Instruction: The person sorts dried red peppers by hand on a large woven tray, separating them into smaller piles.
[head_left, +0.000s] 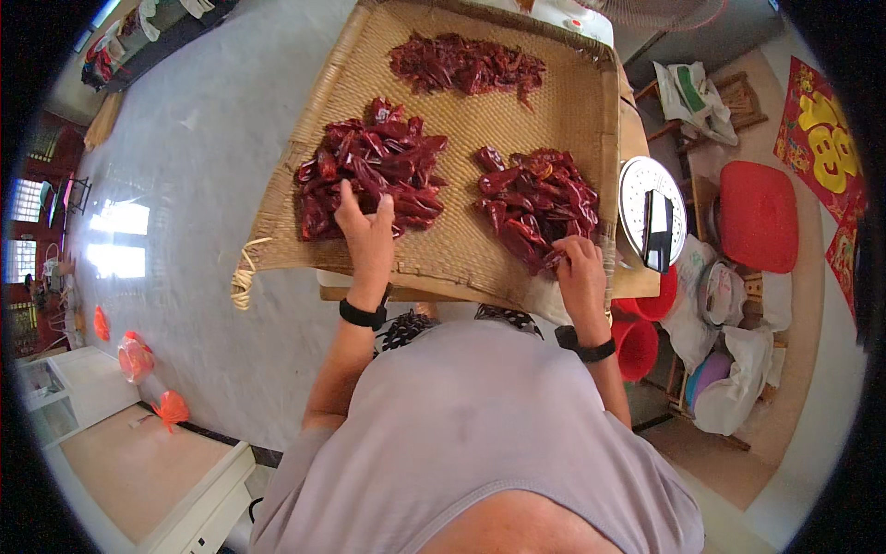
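Note:
Three piles of dried red chili peppers lie on a large woven bamboo tray. My left hand rests at the near edge of the left chili pile, thumb and index finger apart, with no pepper visible between them. At the near right corner, my right hand pinches a dried chili pepper at the edge of the right pile. The fingertips partly cover that pepper. A third pile, of smaller, more broken-looking peppers, sits at the far side, away from both hands.
The tray rests on a wooden table. Right of it stands a round white dial scale with a dark phone against it. Red buckets are below. A red lid-like panel and bags fill the right-hand shelves. Frayed cane sticks out at the tray's left corner.

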Demonstrator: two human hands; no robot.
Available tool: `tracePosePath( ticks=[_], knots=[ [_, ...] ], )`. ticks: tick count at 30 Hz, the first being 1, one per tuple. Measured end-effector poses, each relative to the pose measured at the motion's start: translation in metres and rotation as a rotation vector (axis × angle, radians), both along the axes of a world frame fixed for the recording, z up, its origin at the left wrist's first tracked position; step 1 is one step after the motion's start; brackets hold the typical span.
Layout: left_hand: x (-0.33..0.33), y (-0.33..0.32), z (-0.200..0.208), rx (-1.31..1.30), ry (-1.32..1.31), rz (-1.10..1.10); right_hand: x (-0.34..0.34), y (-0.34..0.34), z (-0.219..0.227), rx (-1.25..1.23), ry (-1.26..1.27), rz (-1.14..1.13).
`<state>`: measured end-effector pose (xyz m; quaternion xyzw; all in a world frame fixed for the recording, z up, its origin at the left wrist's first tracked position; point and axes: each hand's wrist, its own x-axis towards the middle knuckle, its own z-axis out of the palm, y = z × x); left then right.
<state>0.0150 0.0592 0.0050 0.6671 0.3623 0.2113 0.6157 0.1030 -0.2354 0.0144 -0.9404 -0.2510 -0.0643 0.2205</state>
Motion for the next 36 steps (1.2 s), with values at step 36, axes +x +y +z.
tracePosePath(
  ticks=[36],
  knots=[
    [0.008,-0.090,-0.021,-0.091,-0.052,-0.712,0.029,-0.012,0.027,0.495,0.363,0.033]
  ],
)
